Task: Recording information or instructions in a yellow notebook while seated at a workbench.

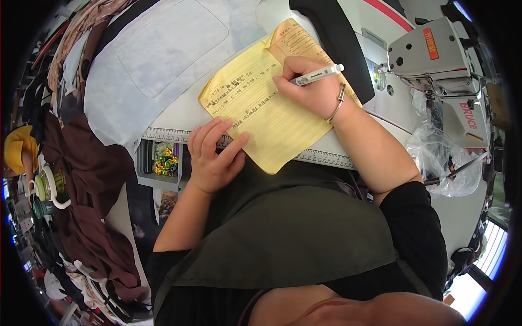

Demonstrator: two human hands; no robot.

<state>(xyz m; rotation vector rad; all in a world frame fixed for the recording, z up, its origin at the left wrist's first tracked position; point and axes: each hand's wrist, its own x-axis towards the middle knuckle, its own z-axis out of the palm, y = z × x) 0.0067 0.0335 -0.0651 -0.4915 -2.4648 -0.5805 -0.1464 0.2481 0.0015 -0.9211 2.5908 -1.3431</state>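
Observation:
A lined yellow notebook (277,134) lies tilted across the front edge of the sewing table, its lower corner jutting past the edge. Handwriting covers its upper lines, and a folded-back page at the top bears print. My right hand (308,83) grips a white pen (320,75) and rests on the page; the hand hides the pen's tip. With fingers spread, my left hand (216,150) touches the notebook's lower left edge, over a measuring tape strip (322,157) along the table's edge. Pale blue fabric pieces (163,53) lie beyond, beside a black curved piece (346,49).
A Bruce sewing machine (432,61) stands at the right, with a clear plastic bag (432,159) below it. Under the table's left edge sits a small grey drawer (163,181) holding shiny trinkets. Dark maroon fabric (85,163) hangs at the left, and a person's yellow garment (18,148) shows beyond.

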